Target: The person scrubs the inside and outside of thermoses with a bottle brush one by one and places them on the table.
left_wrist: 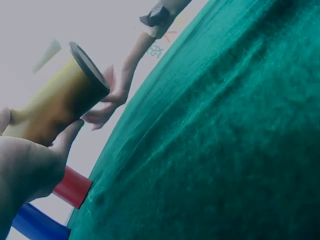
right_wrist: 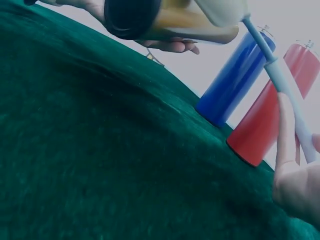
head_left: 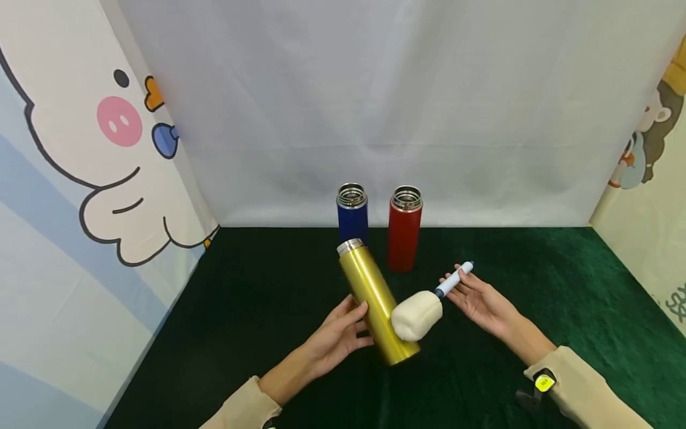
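Observation:
My left hand grips a yellow thermos bottle around its lower half and holds it tilted, its open steel mouth up to the left. In the right wrist view the bottle's dark base is off the cloth. My right hand pinches the light blue handle of a bottle brush between thumb and fingers. The brush's cream sponge head is in front of the bottle's lower side; whether it touches is hard to tell. Behind stand a blue bottle and a red bottle, both without lids.
Dark green cloth covers the table. A white curtain hangs along the back edge, close behind the blue and red bottles. Printed cartoon sheets stand at the left and right.

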The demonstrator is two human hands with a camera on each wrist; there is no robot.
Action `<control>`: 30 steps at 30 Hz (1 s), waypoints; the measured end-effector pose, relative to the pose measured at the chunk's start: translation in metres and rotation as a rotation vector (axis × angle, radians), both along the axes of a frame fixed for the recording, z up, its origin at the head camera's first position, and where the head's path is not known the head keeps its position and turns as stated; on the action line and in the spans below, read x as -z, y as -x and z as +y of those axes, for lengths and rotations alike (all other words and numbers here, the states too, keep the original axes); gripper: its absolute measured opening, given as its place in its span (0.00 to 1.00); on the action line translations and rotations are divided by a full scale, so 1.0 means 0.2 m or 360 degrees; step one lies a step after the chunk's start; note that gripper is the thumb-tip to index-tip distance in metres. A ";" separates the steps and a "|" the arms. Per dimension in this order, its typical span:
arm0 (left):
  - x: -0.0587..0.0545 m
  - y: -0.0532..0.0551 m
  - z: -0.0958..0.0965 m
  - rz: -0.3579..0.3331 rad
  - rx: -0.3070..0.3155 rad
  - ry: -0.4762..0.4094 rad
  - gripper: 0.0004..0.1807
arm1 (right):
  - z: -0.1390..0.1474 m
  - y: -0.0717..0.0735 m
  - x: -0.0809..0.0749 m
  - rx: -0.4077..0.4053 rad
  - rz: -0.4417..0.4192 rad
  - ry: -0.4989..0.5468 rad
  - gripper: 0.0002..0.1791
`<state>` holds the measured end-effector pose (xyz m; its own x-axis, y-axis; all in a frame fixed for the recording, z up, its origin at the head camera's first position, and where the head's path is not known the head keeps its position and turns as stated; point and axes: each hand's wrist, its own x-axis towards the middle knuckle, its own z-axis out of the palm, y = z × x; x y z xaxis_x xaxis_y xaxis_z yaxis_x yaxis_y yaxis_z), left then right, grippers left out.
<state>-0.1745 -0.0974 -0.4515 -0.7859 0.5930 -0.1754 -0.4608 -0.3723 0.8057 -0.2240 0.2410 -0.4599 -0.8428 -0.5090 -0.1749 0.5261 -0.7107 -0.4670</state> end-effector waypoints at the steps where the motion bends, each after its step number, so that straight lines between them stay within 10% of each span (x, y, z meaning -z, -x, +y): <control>1: 0.00 0.00 0.00 -0.0009 0.0027 -0.0016 0.30 | 0.00 0.01 0.00 0.0016 -0.0051 0.0062 0.14; 9: -0.01 -0.02 0.03 -0.0057 0.0115 -0.0039 0.30 | -0.10 0.07 -0.06 0.0224 -0.0183 0.0397 0.12; 14: -0.01 -0.02 0.02 -0.0023 0.0022 -0.0085 0.30 | -0.11 0.05 -0.07 0.0196 -0.0202 0.0188 0.10; 23: 0.00 0.01 -0.03 -0.0052 -0.0132 -0.0048 0.28 | -0.01 0.01 0.05 -0.0135 0.0195 -0.0006 0.20; 30: 0.01 0.00 -0.03 0.0015 -0.0022 -0.0032 0.28 | -0.03 0.06 0.01 -0.0011 0.0020 0.0002 0.14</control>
<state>-0.1748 -0.1027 -0.4539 -0.7956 0.5854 -0.1560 -0.4478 -0.3947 0.8023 -0.2355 0.2358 -0.4611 -0.8413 -0.5152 -0.1636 0.5252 -0.7075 -0.4728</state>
